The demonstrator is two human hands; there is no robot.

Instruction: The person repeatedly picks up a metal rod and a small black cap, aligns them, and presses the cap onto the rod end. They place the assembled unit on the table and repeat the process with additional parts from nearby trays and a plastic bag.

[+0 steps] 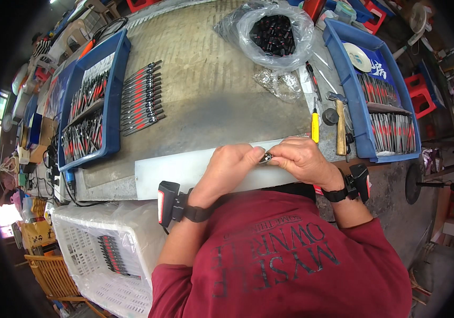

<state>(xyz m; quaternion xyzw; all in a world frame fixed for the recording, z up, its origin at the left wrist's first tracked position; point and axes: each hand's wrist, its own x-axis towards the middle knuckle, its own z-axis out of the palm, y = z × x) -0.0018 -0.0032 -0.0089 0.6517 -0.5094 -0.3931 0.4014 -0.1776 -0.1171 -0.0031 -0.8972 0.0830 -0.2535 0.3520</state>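
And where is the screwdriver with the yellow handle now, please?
In the head view, the yellow-handled screwdriver lies on the table, right of centre, just beyond the right hand and left of the hammer.

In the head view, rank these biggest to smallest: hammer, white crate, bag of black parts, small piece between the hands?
White crate
Bag of black parts
Hammer
Small piece, partly covered

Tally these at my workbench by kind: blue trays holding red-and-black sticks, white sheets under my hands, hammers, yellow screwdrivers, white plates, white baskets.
Blue trays: 2
White sheet: 1
Hammer: 1
Yellow screwdriver: 1
White plate: 1
White basket: 1
Total: 7
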